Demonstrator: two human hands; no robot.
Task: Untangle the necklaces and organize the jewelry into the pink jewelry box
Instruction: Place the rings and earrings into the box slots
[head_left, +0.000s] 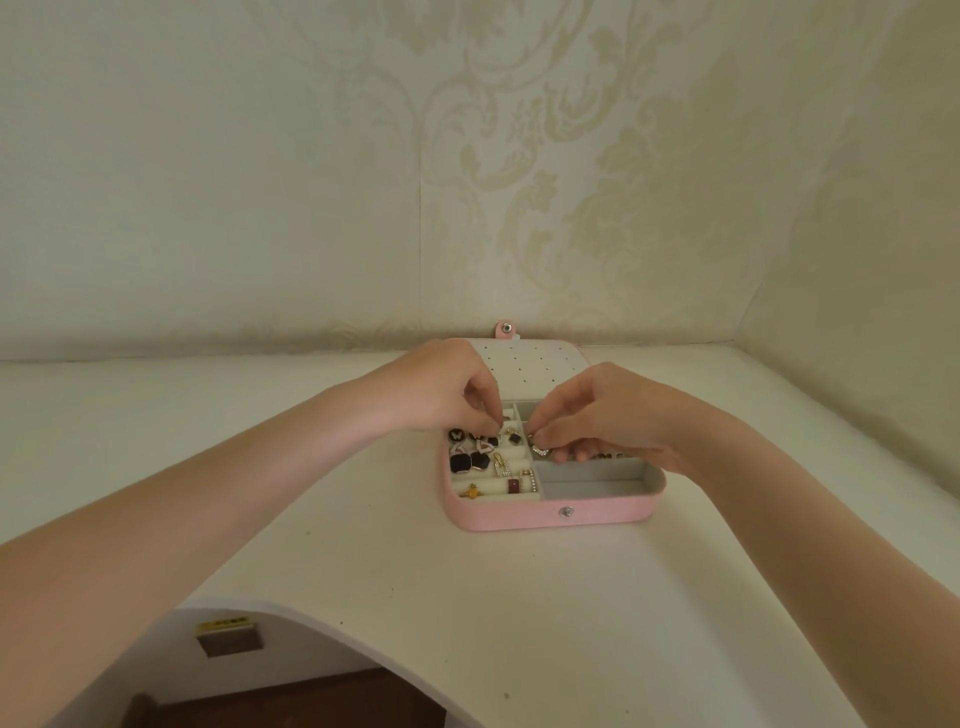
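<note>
Mostly filled: pink jewelry box (550, 514), earrings (470, 461) slotted in left rolls. Right hand (597, 415) pinches a crystal pendant (541, 450); left hand (441, 387) pinches something small, unidentifiable. Front compartments unfilled.

A white table (519, 597) stands against a cream damask-patterned wall (519, 156), and below the table's curved near edge shows dark brown wood (311, 701) with a yellow label (224, 623).

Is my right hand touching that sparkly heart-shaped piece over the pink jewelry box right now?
Touching. The head view shows the right hand pinching the top of the sparkly heart-shaped piece between fingertips, above the pink jewelry box.
</note>
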